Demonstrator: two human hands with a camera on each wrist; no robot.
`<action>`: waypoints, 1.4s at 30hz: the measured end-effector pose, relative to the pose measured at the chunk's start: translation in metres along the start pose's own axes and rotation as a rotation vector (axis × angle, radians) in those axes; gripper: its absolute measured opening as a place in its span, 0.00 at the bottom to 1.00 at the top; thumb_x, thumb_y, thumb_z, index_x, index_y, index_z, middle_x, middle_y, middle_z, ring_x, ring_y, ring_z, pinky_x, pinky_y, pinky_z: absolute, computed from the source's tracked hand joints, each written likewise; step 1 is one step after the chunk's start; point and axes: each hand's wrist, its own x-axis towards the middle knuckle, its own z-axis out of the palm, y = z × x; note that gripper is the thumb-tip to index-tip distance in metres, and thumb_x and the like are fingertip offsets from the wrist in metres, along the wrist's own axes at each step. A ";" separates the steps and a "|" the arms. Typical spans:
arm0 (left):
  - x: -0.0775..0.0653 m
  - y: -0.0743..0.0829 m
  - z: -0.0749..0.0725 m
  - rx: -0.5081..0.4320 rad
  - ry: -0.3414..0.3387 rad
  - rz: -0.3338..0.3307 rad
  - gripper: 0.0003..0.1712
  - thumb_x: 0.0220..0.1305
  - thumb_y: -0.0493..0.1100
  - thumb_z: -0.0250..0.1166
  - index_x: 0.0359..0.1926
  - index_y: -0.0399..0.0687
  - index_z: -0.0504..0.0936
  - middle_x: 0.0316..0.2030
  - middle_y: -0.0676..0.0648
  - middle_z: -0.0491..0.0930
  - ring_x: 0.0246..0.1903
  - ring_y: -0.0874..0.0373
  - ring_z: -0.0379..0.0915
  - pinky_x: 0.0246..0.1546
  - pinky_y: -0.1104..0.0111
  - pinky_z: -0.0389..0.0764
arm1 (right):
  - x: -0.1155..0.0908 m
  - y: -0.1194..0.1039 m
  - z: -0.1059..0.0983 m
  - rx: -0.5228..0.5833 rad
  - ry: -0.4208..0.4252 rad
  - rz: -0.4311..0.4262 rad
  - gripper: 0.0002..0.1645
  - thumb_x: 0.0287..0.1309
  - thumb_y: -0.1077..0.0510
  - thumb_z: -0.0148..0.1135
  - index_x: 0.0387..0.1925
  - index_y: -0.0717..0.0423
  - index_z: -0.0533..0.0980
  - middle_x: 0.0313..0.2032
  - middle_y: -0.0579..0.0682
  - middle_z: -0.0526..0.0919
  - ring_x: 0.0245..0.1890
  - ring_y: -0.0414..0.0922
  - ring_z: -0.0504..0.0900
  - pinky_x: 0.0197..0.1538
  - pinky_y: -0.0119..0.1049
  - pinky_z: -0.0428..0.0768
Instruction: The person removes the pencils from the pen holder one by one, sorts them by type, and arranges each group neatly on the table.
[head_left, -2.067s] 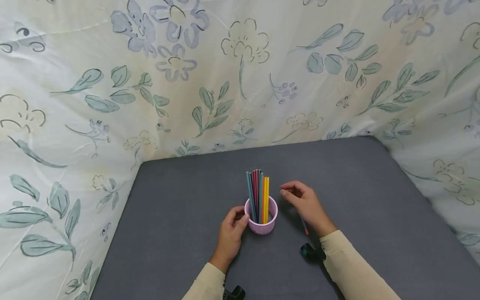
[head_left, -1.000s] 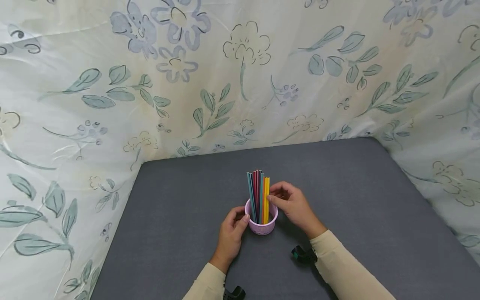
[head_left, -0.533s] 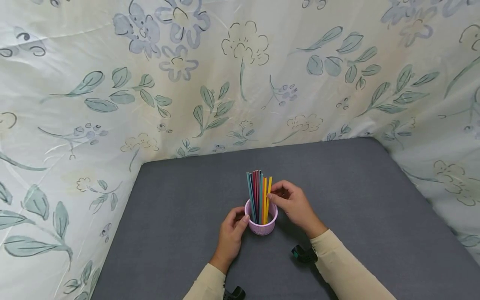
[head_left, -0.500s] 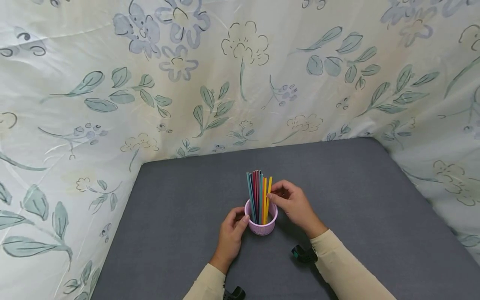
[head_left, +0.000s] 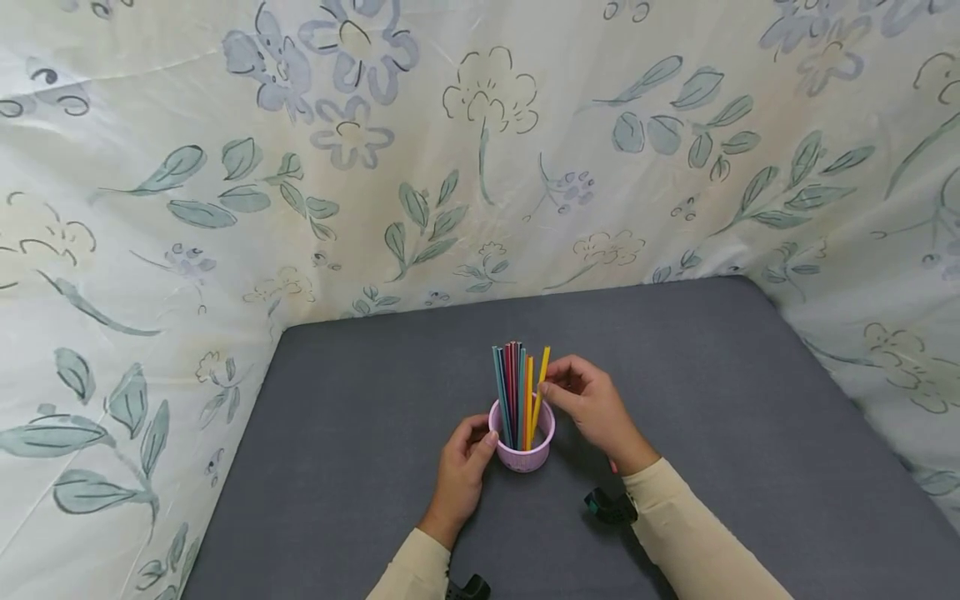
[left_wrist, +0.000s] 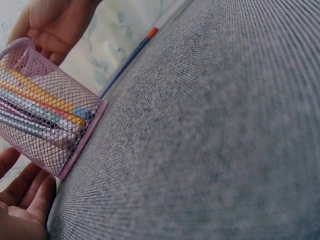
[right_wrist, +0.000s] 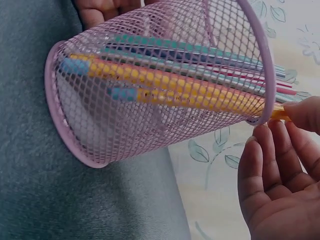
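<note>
A pink mesh pencil cup (head_left: 523,461) stands upright on the dark grey table, holding several teal, dark, red and yellow pencils. My left hand (head_left: 461,471) grips the cup's left side, thumb at the rim. Between right thumb and fingers, my right hand (head_left: 596,408) pinches a yellow pencil (head_left: 543,364) near its upper part; it leans right against the others. Through the mesh in the right wrist view, this yellow pencil (right_wrist: 175,96) has its blue end raised off the cup's bottom, while another yellow-orange pencil (right_wrist: 100,69) reaches down to it.
A blue pencil with a red end (left_wrist: 127,62) lies on the table right of the cup, mostly hidden under the right hand in the head view. Black wrist cameras (head_left: 611,507) sit at both cuffs. Flowered cloth (head_left: 420,208) hangs behind and beside the table (head_left: 360,417).
My right hand came in from the right to the cup, took hold of a yellow pencil, and has tilted it rightward and raised it slightly. The left hand stays on the cup.
</note>
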 end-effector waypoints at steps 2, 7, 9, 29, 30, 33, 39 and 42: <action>0.000 0.000 0.000 -0.001 0.001 -0.002 0.15 0.79 0.37 0.65 0.61 0.37 0.83 0.53 0.42 0.85 0.55 0.46 0.81 0.57 0.68 0.81 | 0.000 -0.001 0.000 0.002 0.004 -0.006 0.09 0.69 0.66 0.74 0.48 0.62 0.83 0.42 0.56 0.84 0.42 0.52 0.82 0.46 0.36 0.82; 0.000 0.000 0.000 0.001 0.001 -0.006 0.15 0.79 0.38 0.65 0.61 0.37 0.83 0.54 0.43 0.85 0.55 0.47 0.81 0.57 0.67 0.81 | 0.001 -0.005 -0.001 0.009 0.010 -0.016 0.08 0.70 0.67 0.72 0.48 0.62 0.82 0.42 0.56 0.84 0.42 0.52 0.82 0.44 0.35 0.83; 0.000 0.000 0.000 0.002 0.001 -0.004 0.15 0.80 0.38 0.65 0.62 0.38 0.83 0.54 0.43 0.84 0.55 0.47 0.81 0.57 0.67 0.81 | 0.002 -0.007 -0.002 0.015 0.012 -0.018 0.08 0.71 0.67 0.72 0.48 0.63 0.82 0.42 0.57 0.84 0.42 0.52 0.82 0.44 0.35 0.83; -0.003 0.001 0.001 0.032 0.008 -0.019 0.15 0.80 0.39 0.65 0.62 0.38 0.83 0.54 0.44 0.85 0.55 0.49 0.81 0.58 0.66 0.80 | 0.001 -0.024 -0.010 0.065 0.056 -0.041 0.09 0.72 0.68 0.70 0.49 0.63 0.79 0.44 0.59 0.82 0.42 0.54 0.82 0.46 0.39 0.87; -0.003 0.001 0.001 0.029 0.006 -0.019 0.15 0.80 0.39 0.65 0.62 0.38 0.83 0.53 0.44 0.85 0.54 0.49 0.81 0.57 0.67 0.80 | 0.001 -0.025 -0.011 0.067 0.060 -0.040 0.09 0.72 0.68 0.70 0.49 0.63 0.79 0.44 0.59 0.82 0.41 0.54 0.82 0.46 0.39 0.87; -0.003 0.001 0.001 0.021 0.005 -0.016 0.15 0.80 0.38 0.64 0.62 0.38 0.83 0.53 0.43 0.85 0.54 0.49 0.81 0.57 0.67 0.80 | 0.002 -0.027 -0.013 0.068 0.067 -0.036 0.09 0.73 0.67 0.70 0.50 0.63 0.79 0.44 0.59 0.82 0.40 0.54 0.83 0.46 0.40 0.88; -0.001 0.002 0.001 0.005 0.009 0.007 0.15 0.80 0.37 0.63 0.61 0.36 0.82 0.54 0.40 0.84 0.54 0.49 0.81 0.57 0.68 0.80 | 0.003 -0.033 -0.016 0.093 0.074 -0.034 0.11 0.74 0.65 0.69 0.52 0.64 0.78 0.44 0.61 0.82 0.39 0.54 0.85 0.45 0.42 0.89; -0.001 0.002 0.001 0.015 0.009 0.013 0.15 0.80 0.37 0.63 0.61 0.36 0.82 0.53 0.40 0.84 0.54 0.50 0.81 0.57 0.68 0.80 | 0.003 -0.036 -0.017 0.121 0.082 -0.046 0.12 0.74 0.67 0.69 0.53 0.67 0.77 0.44 0.62 0.82 0.38 0.53 0.85 0.44 0.43 0.89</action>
